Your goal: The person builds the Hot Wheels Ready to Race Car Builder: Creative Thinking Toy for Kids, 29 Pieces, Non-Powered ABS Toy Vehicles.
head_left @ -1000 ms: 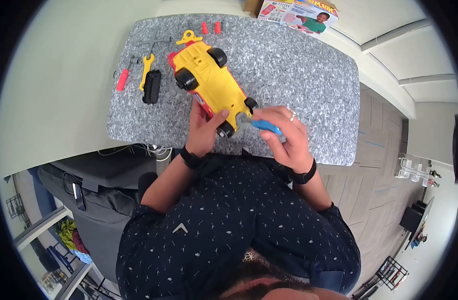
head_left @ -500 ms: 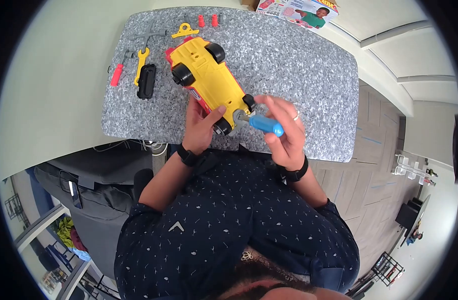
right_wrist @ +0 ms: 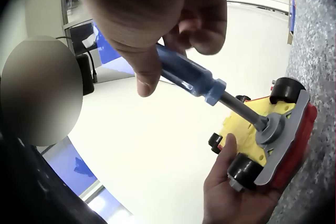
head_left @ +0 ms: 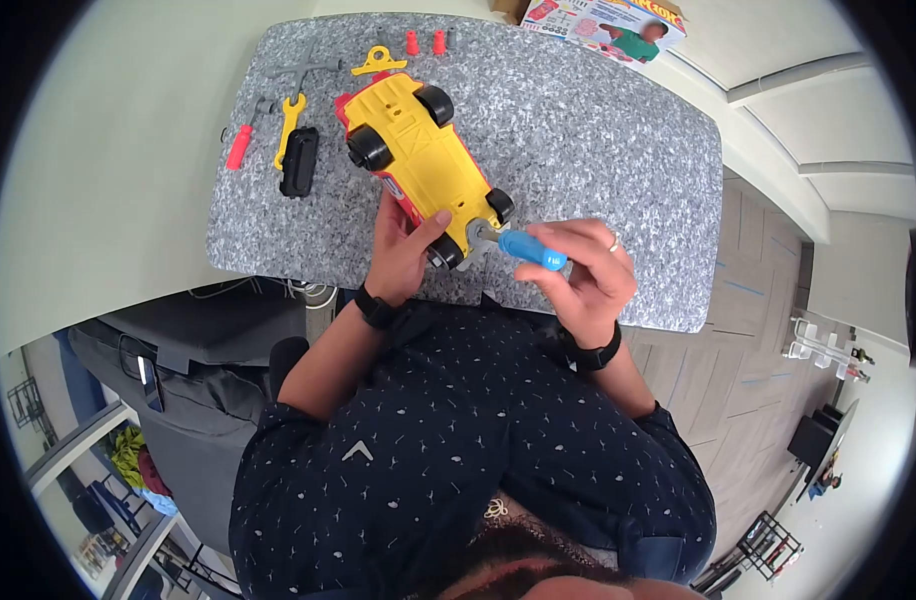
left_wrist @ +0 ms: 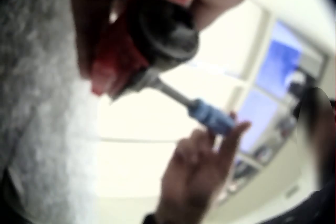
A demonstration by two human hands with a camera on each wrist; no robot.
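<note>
A toy car (head_left: pixel 418 140) is held upside down over the table, its yellow underside and black wheels showing. My left hand (head_left: pixel 398 258) grips the car's near end from the side, thumb on the yellow base. Fitted across that end is a grey plastic piece (right_wrist: pixel 294 142) with a round hub, clearest in the right wrist view. The grey shaft of a blue-handled toy screwdriver (head_left: pixel 531 249) meets this hub. My right hand (head_left: pixel 593 278) pinches the screwdriver's handle between thumb and fingers. The left wrist view is blurred but shows the same screwdriver (left_wrist: pixel 212 116).
On the speckled grey table (head_left: pixel 598 130) lie a yellow wrench (head_left: pixel 290 130), a black part (head_left: pixel 299 162), a red-handled tool (head_left: pixel 240 146), a grey cross-shaped tool (head_left: pixel 303 70), a yellow piece (head_left: pixel 379 63) and small red parts (head_left: pixel 439 42). A printed box (head_left: pixel 603 30) stands behind the far edge.
My right hand's fingers have shifted on the screwdriver handle, from spread out along it to pinching it near its end. The car and left hand stay nearly in place.
</note>
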